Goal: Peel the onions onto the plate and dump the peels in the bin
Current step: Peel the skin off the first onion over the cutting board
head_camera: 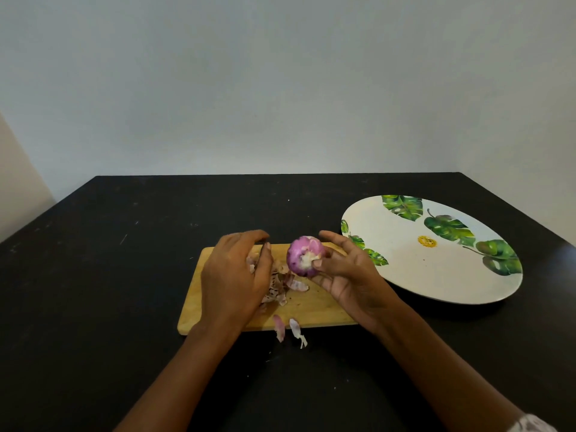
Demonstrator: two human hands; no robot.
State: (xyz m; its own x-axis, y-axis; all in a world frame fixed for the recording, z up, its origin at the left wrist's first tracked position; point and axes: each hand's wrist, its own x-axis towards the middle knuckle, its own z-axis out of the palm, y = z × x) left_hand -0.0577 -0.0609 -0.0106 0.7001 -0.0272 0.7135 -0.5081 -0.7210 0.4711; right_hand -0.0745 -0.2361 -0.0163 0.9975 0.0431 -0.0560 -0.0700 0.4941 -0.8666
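A peeled purple onion [303,256] is held above the wooden cutting board [318,310] by my right hand [349,275], whose thumb and fingers curl round it. My left hand [237,272] hovers over the board's left half with curled fingers, and a bit of peel shows at its fingertips; whether it pinches that peel is unclear. A heap of dry onion peels [280,288] lies on the board under and beside the left hand. Two loose peels [288,328] lie at the board's front edge. The large white plate [405,275] with green leaf prints sits to the right, with nothing on it.
Everything rests on a black table [93,275] that stands against a pale wall [280,88]. The plate lies near the table's right edge. No bin is in view.
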